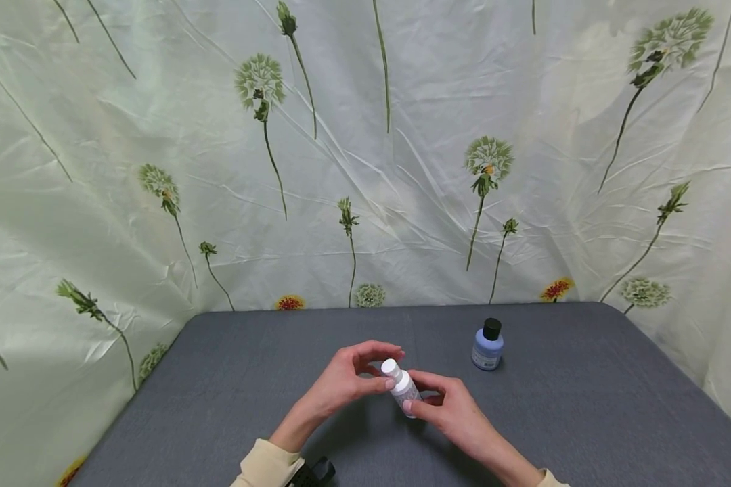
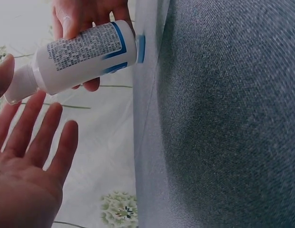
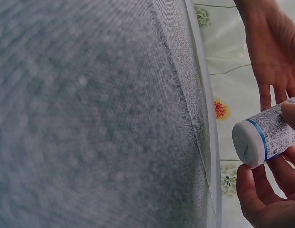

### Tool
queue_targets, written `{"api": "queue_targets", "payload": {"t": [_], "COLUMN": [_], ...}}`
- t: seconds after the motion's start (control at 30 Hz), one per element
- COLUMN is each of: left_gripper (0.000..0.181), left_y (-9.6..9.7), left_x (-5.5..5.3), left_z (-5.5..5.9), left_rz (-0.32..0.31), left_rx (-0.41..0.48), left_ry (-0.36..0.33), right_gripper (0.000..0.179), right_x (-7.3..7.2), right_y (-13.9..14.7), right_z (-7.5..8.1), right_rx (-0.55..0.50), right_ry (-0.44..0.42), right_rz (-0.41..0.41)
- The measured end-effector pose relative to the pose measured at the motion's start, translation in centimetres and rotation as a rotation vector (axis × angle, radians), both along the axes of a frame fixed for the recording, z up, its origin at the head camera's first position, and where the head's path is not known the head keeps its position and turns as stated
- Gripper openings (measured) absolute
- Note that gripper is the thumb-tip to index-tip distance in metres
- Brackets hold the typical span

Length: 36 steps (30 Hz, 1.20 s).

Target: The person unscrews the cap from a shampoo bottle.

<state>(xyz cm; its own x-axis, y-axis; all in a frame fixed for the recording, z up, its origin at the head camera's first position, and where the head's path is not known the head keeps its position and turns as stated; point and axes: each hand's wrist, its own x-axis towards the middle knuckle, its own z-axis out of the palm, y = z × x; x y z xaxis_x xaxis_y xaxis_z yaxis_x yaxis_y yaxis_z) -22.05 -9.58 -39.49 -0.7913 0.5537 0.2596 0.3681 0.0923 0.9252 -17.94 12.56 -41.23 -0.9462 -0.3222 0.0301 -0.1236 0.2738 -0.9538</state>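
Note:
In the head view my right hand (image 1: 453, 409) grips a small white bottle (image 1: 405, 388) around its body, thumb in front and fingers behind. The bottle tilts, its white cap (image 1: 391, 367) leaning up toward my left hand (image 1: 341, 380). The left thumb is right at the cap and the forefinger reaches past its far side. In the left wrist view the left fingers (image 2: 31, 128) are spread and nearly straight beside the cap. Fine print and a blue band show on the bottle (image 2: 83, 59). Its base (image 3: 246, 145) faces the right wrist camera.
A blue bottle (image 1: 486, 350) with a black cap stands upright on the grey table (image 1: 585, 406), to the right of and beyond my hands. A pale curtain (image 1: 402, 162) printed with dandelions hangs behind the table. A black strapped device (image 1: 309, 473) is on my left wrist.

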Motion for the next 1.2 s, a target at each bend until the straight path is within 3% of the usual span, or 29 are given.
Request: {"api": "queue_targets", "payload": {"t": [0.23,0.37,0.47,0.8,1.2], "left_gripper": [0.041,0.038,0.035,0.025,0.027], "left_y": [-0.43,-0.53,-0.54,-0.18,-0.07], "left_x": [0.08,0.06,0.05,0.03,0.12], "left_z": [-0.13,0.06,0.22,0.04,0.22], "left_rz": [-0.147,-0.175,-0.150,0.028,0.073], "left_rx": [0.074,0.076,0.056,-0.008,-0.043], "left_ry": [-0.049,-0.057,-0.050,-0.020,0.001], "right_gripper": [0.053,0.054,0.054,0.048,0.048], "right_x": [0.00,-0.07,-0.05,0.18,0.10], "right_y": [0.09,0.12,0.13,-0.01,0.02], "right_z": [-0.19,-0.05,0.02,-0.21,-0.16], "right_rx": [-0.010,-0.024,-0.041,-0.049,-0.045], "right_ry": [0.000,-0.018,-0.024,-0.003,-0.011], "right_rz": [0.007,0.015,0.020,0.029,0.035]}}
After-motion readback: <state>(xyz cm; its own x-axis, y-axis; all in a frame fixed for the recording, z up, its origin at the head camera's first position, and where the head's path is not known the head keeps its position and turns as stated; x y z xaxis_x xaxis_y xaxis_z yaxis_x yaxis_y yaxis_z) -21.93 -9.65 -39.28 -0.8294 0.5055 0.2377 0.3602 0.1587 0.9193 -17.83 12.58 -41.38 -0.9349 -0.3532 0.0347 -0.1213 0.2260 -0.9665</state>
